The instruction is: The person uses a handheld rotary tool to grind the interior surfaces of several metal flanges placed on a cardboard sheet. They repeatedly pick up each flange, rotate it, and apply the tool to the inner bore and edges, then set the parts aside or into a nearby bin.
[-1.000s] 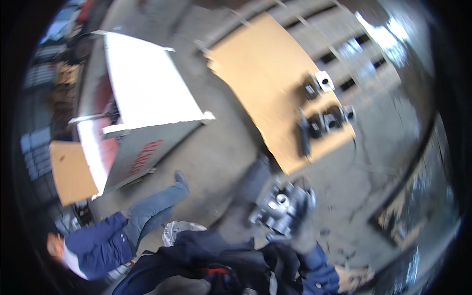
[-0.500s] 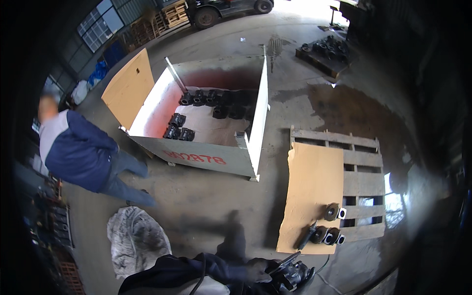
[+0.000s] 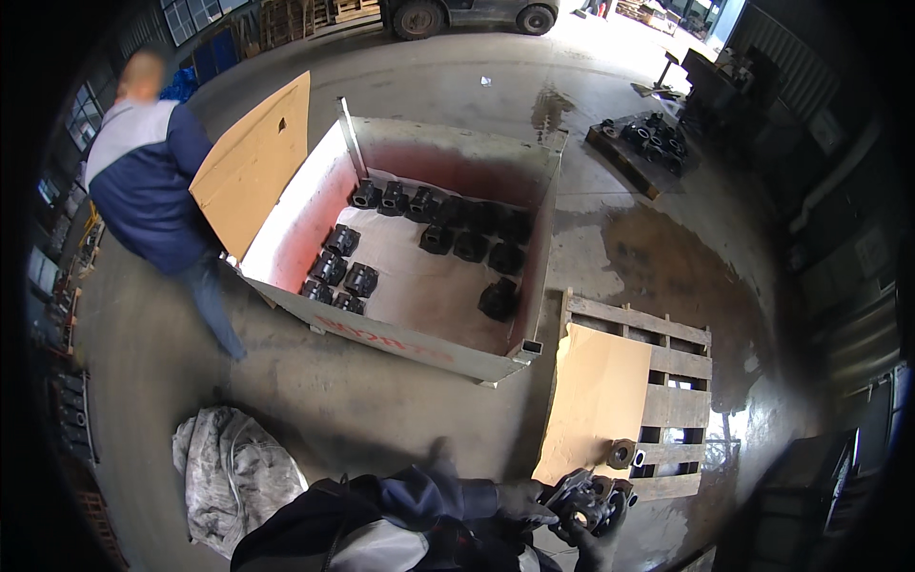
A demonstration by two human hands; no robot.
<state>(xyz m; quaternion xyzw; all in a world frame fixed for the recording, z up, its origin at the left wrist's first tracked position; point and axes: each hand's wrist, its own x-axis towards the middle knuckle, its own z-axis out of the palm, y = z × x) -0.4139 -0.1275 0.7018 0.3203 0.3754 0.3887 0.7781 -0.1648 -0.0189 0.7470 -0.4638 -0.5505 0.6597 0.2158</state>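
Note:
A black metal casting (image 3: 575, 498) with round openings is held low in front of me, over the near end of the cardboard on the pallet. My left hand (image 3: 527, 502), in a dark glove, grips its left side. My right hand (image 3: 602, 545), also dark-gloved, is closed against its lower right side, with the fingers partly hidden. Just beyond it, a similar casting (image 3: 622, 453) rests on the cardboard sheet (image 3: 600, 381). Other dark parts close to my hands overlap the held one and are hard to separate.
The cardboard lies on a wooden pallet (image 3: 675, 410). Ahead stands a large open metal crate (image 3: 381, 351) with several black castings (image 3: 362, 278) inside. A cardboard panel (image 3: 255, 157) leans at its left, beside another person (image 3: 148, 181). A grey-white sack (image 3: 233, 477) lies at near left.
My view has shifted. My hands and the casting have come up and slightly right, now covering parts near the cardboard's end. The other person has moved farther along the crate's left side.

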